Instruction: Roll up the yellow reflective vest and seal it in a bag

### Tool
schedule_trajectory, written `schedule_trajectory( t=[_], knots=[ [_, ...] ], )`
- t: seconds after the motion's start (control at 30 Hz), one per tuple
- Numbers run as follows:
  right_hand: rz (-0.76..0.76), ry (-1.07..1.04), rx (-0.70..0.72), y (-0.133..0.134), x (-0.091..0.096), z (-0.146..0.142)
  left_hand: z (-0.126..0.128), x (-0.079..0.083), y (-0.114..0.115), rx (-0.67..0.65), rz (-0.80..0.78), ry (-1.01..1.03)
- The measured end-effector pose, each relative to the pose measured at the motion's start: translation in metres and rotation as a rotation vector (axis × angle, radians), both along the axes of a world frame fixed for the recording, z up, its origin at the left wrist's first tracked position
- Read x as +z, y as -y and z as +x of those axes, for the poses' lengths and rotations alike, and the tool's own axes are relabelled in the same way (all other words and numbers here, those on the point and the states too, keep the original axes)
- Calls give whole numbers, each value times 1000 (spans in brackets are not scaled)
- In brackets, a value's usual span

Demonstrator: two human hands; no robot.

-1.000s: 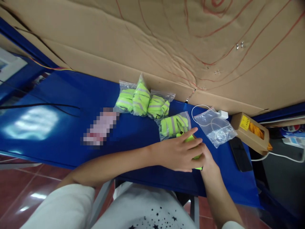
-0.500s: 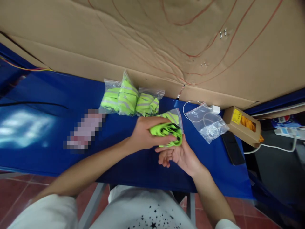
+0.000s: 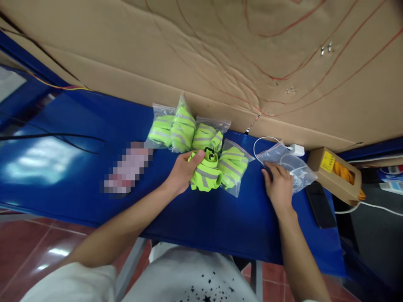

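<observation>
My left hand (image 3: 184,171) is closed on a folded neon-yellow reflective strap (image 3: 206,174) with grey stripes and a black buckle on top. Behind and to the right of it, a clear zip bag with a similar strap inside (image 3: 233,165) lies on the table. My right hand (image 3: 278,184) is at the left edge of a flat clear zip bag (image 3: 302,174), its thumb and fingers bent together on the plastic. A white cable passes by that bag. Three more bagged reflective straps (image 3: 182,132) stand in a row against the cardboard.
The blue table (image 3: 204,226) meets a cardboard wall (image 3: 201,63) at the back. To the right are a white charger (image 3: 297,149), a black phone (image 3: 320,205) and an open-windowed cardboard box (image 3: 335,174). On the left are a blurred pinkish item (image 3: 127,167) and a black cable (image 3: 56,135).
My right hand has left the folded strap and moved right to the flat zip bag. My left hand keeps the strap, now turned so its buckle shows. The view has shifted slightly.
</observation>
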State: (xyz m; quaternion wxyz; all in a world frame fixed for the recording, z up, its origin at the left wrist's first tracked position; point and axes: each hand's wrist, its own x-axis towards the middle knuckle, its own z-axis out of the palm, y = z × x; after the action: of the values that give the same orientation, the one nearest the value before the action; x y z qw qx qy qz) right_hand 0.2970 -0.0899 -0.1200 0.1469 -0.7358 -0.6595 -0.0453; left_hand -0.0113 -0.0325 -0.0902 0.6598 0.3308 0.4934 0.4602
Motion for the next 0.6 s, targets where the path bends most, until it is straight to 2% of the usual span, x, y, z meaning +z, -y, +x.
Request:
schedule_trajectory(
  t=[0.1, 0.2, 0.27, 0.37, 0.43, 0.6],
  knots=[
    [24, 8, 8, 4, 2, 5, -2, -7, 6, -91, 26, -14],
    [-24, 21, 45, 15, 12, 8, -2, -9, 12, -86, 109, -125],
    [-54, 57, 43, 24, 20, 10, -1, -5, 16, -84, 207, -251],
    [18, 39, 9, 32, 27, 6, 0, 4, 21, -180, 325, -339],
    [24, -42, 38, 32, 25, 0, 2, 7, 25, -247, 355, -339],
    [-95, -209, 80, 22, 12, -10, 8, 2, 35, -379, 377, -342]
  ],
)
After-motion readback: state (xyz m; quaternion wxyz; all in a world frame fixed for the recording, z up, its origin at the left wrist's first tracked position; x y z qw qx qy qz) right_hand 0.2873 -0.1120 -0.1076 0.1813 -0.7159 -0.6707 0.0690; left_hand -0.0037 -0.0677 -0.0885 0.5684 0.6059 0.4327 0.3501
